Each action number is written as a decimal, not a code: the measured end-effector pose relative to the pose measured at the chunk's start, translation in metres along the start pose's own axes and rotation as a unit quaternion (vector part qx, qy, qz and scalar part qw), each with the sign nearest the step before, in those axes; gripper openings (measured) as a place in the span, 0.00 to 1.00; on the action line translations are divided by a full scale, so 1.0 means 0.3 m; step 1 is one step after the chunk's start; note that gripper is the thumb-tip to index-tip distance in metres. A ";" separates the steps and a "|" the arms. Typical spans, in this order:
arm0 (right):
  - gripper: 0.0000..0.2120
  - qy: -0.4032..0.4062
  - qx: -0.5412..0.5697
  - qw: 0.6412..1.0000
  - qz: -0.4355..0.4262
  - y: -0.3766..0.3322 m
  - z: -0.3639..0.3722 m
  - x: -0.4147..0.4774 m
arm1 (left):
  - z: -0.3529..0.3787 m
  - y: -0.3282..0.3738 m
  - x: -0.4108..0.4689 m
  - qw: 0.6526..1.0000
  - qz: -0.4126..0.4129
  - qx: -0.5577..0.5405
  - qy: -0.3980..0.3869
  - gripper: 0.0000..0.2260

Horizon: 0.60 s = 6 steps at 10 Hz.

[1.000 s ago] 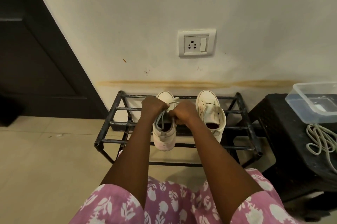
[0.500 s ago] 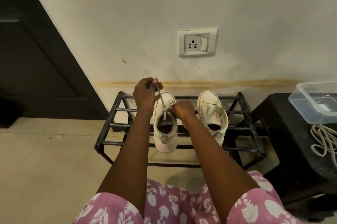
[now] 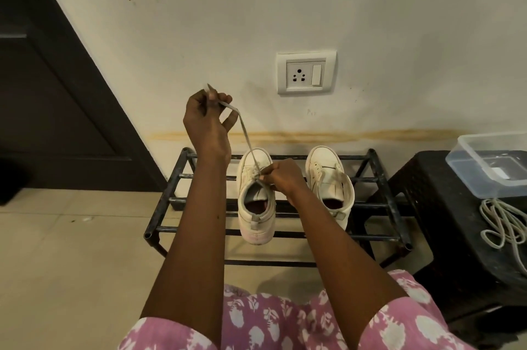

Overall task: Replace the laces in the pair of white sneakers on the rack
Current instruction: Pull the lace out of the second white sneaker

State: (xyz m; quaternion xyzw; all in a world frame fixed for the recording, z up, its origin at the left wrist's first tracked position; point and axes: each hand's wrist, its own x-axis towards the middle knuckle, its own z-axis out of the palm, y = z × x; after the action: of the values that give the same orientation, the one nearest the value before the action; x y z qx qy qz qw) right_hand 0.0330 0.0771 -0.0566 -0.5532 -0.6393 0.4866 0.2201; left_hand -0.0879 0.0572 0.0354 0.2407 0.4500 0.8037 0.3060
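**shoefan22:** Lace (image 3: 247,138) status? Where's it at?

**kk_home:** Runs taut from the left sneaker (image 3: 256,215) on the rack (image 3: 176,199) up to the left hand (image 3: 205,124), which pinches its end. Right hand (image 3: 283,177) pinches the lace down at that sneaker's opening. Second sneaker (image 3: 328,178) sits just beside, on the same rack.

A wall socket (image 3: 306,72) is set in the wall. A clear plastic tub (image 3: 467,175) rests on a black stool (image 3: 427,207). A dark door (image 3: 42,107) stands on the left.

Head camera, looking forward-down, near rack (image 3: 379,178) against wall.
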 end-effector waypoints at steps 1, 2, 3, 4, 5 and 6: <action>0.12 0.000 0.009 1.000 0.004 -0.003 0.000 0.000 | -0.005 -0.017 0.002 1.000 -0.012 0.001 -0.007 0.05; 0.11 -0.003 0.020 1.000 0.023 -0.003 0.008 0.004 | -0.035 -0.070 0.010 0.998 -0.044 0.040 0.003 0.05; 0.10 -0.008 -0.006 1.000 0.022 -0.007 0.020 0.002 | -0.087 -0.133 0.029 0.975 -0.106 0.194 -0.007 0.09; 0.09 -0.007 0.049 0.998 0.034 -0.026 0.023 -0.008 | -0.143 -0.167 0.028 0.831 -0.139 0.525 -0.119 0.13; 0.09 -0.016 0.237 0.969 0.063 -0.062 0.000 -0.020 | -0.166 -0.176 0.010 0.716 -0.194 0.648 -0.173 0.15; 0.10 -0.022 0.405 0.913 0.049 -0.080 -0.059 -0.032 | -0.179 -0.176 0.005 0.689 -0.216 0.667 -0.184 0.14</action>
State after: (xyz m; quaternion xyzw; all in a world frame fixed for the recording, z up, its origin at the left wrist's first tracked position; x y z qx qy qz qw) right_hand 0.0385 0.0771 -0.0258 -0.4365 -0.3643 0.7257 0.3873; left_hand -0.1100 0.0488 -0.0360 0.4207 0.8419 0.1430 0.3060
